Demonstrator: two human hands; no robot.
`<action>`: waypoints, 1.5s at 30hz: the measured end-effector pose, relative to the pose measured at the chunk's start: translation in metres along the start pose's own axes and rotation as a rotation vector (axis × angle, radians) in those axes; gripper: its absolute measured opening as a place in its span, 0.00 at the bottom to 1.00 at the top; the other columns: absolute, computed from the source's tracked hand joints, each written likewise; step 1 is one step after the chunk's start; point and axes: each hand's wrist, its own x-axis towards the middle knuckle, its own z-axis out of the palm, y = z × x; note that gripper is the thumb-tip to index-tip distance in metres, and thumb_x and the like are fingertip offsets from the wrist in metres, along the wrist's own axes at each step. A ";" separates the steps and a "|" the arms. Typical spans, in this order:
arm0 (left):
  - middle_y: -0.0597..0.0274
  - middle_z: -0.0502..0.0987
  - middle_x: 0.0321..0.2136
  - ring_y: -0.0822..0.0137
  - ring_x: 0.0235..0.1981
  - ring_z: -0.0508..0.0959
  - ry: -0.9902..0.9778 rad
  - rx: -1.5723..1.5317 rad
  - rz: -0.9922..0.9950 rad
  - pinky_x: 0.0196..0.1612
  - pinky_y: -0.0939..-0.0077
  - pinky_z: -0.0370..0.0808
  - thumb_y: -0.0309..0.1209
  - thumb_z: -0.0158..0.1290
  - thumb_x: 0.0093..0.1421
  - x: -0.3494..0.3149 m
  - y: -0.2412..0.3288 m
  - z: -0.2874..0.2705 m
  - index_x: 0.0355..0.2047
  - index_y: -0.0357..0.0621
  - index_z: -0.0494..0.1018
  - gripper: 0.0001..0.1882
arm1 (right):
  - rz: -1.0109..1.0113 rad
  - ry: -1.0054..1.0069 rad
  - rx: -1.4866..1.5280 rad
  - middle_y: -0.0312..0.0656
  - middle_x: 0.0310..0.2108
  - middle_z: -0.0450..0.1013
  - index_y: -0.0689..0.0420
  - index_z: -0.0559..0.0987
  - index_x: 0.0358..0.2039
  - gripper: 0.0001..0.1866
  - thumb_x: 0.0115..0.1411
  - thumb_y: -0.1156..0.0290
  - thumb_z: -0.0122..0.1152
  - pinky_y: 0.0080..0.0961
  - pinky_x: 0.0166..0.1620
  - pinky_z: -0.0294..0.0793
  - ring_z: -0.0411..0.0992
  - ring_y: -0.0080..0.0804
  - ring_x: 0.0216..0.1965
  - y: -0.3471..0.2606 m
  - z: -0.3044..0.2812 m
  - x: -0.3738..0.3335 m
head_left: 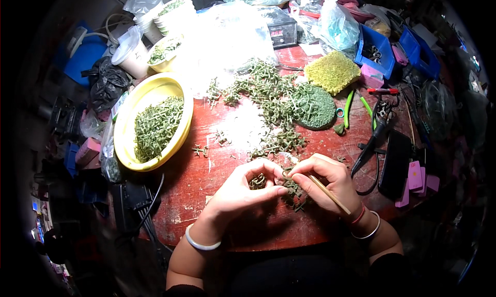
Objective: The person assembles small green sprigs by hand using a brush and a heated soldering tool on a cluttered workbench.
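Observation:
My right hand (330,181) is closed around a thin wooden stick (326,193), its tip pointing toward my left fingers. Opposite it, my left hand (242,186) is curled, thumb and forefinger drawn close together. What its fingertips grip is too small to make out. Small green hooked pieces (257,182) show inside the curl of that hand, and more green pieces (295,196) lie beneath and between both hands. Just beyond my fingers, a loose heap of the same pieces (279,116) spreads across the red table (181,193).
A yellow basin (187,111) of green pieces stands left. Right of the heap are a round green pad (316,106), a yellow granular block (333,72), a black-handled tool (376,134), a phone-like black slab (395,161) and pink blocks (415,175). Blue bins (376,44) sit far right.

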 end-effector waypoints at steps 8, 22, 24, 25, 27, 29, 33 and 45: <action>0.73 0.79 0.35 0.85 0.29 0.73 0.007 0.080 0.201 0.29 0.88 0.68 0.26 0.67 0.61 0.008 -0.014 -0.003 0.40 0.45 0.79 0.09 | 0.106 0.067 0.089 0.45 0.32 0.79 0.61 0.83 0.41 0.05 0.67 0.79 0.61 0.30 0.37 0.78 0.80 0.36 0.33 -0.001 0.007 -0.001; 0.72 0.79 0.38 0.83 0.32 0.74 0.017 -0.282 0.109 0.29 0.88 0.67 0.24 0.65 0.62 0.005 -0.013 -0.007 0.42 0.47 0.77 0.10 | -0.056 -0.042 -0.014 0.44 0.29 0.77 0.61 0.82 0.38 0.07 0.59 0.77 0.71 0.29 0.35 0.77 0.78 0.34 0.30 0.002 0.010 -0.004; 0.72 0.79 0.37 0.83 0.32 0.74 0.029 -0.259 0.102 0.29 0.88 0.67 0.24 0.65 0.62 0.005 -0.012 -0.007 0.42 0.47 0.77 0.10 | -0.038 -0.016 -0.014 0.44 0.29 0.77 0.61 0.82 0.37 0.06 0.60 0.78 0.70 0.29 0.34 0.76 0.78 0.33 0.30 -0.002 0.007 -0.004; 0.72 0.79 0.37 0.83 0.32 0.74 0.042 -0.237 0.095 0.30 0.89 0.66 0.24 0.65 0.62 0.005 -0.011 -0.007 0.42 0.47 0.77 0.10 | -0.019 0.010 -0.013 0.43 0.29 0.77 0.62 0.82 0.36 0.04 0.60 0.79 0.69 0.28 0.34 0.76 0.78 0.32 0.29 -0.004 0.006 -0.003; 0.73 0.79 0.37 0.84 0.32 0.74 0.049 -0.218 0.094 0.30 0.89 0.66 0.24 0.65 0.62 0.005 -0.009 -0.005 0.41 0.47 0.77 0.10 | -0.037 0.032 0.003 0.43 0.29 0.77 0.62 0.82 0.36 0.04 0.61 0.80 0.68 0.26 0.34 0.75 0.77 0.31 0.29 -0.002 0.007 -0.002; 0.73 0.79 0.37 0.84 0.32 0.74 0.058 -0.198 0.093 0.30 0.89 0.66 0.24 0.64 0.62 0.005 -0.009 -0.005 0.41 0.47 0.77 0.10 | -0.053 0.061 0.009 0.43 0.29 0.77 0.62 0.81 0.37 0.05 0.60 0.80 0.68 0.25 0.33 0.75 0.77 0.29 0.28 -0.001 0.008 -0.002; 0.73 0.78 0.37 0.84 0.32 0.74 0.031 -0.199 0.090 0.30 0.89 0.67 0.23 0.64 0.63 0.005 -0.009 -0.005 0.41 0.47 0.76 0.09 | 0.010 0.057 0.055 0.40 0.30 0.76 0.61 0.81 0.38 0.07 0.60 0.79 0.69 0.22 0.32 0.75 0.76 0.24 0.29 -0.001 0.007 -0.004; 0.71 0.78 0.37 0.79 0.40 0.74 -0.038 -0.084 0.217 0.45 0.82 0.71 0.22 0.64 0.62 0.008 -0.015 -0.004 0.40 0.43 0.78 0.08 | 0.038 -0.096 0.105 0.37 0.31 0.74 0.61 0.77 0.37 0.08 0.60 0.77 0.69 0.19 0.31 0.75 0.75 0.19 0.29 0.002 0.001 -0.004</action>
